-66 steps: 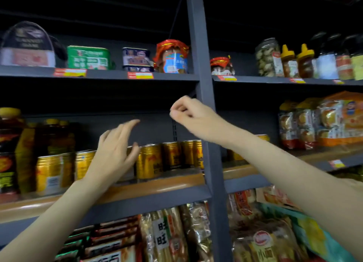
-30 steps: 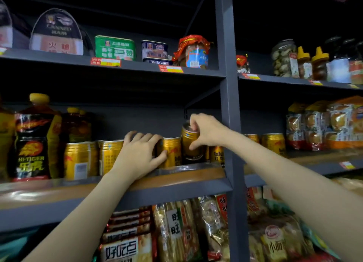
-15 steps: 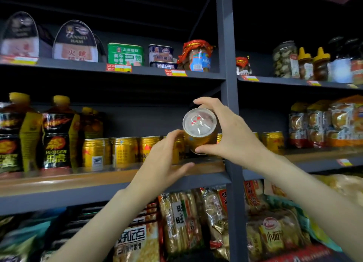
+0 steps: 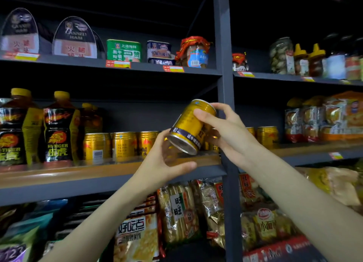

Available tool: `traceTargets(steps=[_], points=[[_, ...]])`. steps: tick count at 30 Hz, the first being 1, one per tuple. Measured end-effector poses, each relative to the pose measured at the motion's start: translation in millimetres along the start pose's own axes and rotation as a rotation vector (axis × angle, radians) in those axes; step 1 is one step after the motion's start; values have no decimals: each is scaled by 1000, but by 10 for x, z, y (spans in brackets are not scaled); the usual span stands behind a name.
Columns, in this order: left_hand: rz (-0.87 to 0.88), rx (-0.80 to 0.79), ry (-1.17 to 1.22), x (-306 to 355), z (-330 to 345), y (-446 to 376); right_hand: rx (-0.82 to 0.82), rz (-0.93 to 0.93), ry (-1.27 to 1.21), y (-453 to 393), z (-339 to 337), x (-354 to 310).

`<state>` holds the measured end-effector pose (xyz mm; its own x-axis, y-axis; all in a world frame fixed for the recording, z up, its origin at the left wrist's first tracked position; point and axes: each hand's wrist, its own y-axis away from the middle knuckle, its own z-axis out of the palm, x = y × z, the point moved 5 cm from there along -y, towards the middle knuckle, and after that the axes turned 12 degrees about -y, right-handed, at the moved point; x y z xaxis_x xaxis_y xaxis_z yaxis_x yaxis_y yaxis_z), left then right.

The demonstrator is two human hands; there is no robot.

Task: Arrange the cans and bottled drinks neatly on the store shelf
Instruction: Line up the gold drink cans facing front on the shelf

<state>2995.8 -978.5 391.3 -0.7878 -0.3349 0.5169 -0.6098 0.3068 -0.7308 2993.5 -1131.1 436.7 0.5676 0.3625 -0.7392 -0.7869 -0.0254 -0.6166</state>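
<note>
A gold drink can (image 4: 189, 124) is held tilted in front of the middle shelf (image 4: 78, 173), its silver bottom facing me. My right hand (image 4: 225, 130) grips its upper part with curled fingers. My left hand (image 4: 167, 159) cups the can's lower end from below, thumb stretched under it. A row of gold cans (image 4: 121, 145) stands on the shelf to the left. Behind my right hand, past the grey upright post (image 4: 225, 75), stand more gold cans (image 4: 267, 135). Dark bottled drinks with yellow caps (image 4: 59, 128) stand at the shelf's left.
The top shelf carries canned ham tins (image 4: 75, 39), a green tin (image 4: 123, 50) and jars (image 4: 193, 52). Snack packets (image 4: 176, 208) fill the shelf below. More packets (image 4: 324, 118) sit on the middle shelf at the right.
My right hand lifted the can off the shelf and turned it over, from lid facing me to bottom facing me. My left hand left the row of cans and came under it.
</note>
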Motion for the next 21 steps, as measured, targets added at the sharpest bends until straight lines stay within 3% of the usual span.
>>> traceTargets(steps=[3, 7, 13, 17, 21], points=[[-10, 31, 101, 139, 84, 51, 40, 49, -62, -7, -40, 30], [-70, 100, 170, 188, 85, 20, 22, 34, 37, 18, -69, 50], [63, 285, -50, 188, -102, 11, 24, 27, 277, 77, -96, 0], [209, 303, -270, 265, -228, -12, -32, 284, -240, 138, 52, 161], [298, 251, -269, 363, -229, 42, -85, 354, -479, 160, 177, 266]])
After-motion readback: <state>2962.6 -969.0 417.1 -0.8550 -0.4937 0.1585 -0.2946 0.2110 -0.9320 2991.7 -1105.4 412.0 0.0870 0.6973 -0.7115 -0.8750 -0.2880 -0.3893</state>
